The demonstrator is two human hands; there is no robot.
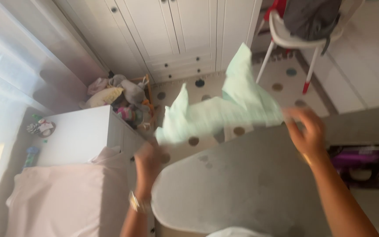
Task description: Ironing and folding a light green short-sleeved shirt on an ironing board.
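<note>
A white panelled wardrobe stands at twelve o'clock. At one, a white high chair carries a grey bag. At ten, a heap of soft toys sits beside a white bedside cabinet, and at eight lies a pale pink pillow.

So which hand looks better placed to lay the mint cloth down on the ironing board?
Probably the right hand: it holds the mint cloth over the grey ironing board. The left hand grips the other end, off the board's tip.
</note>
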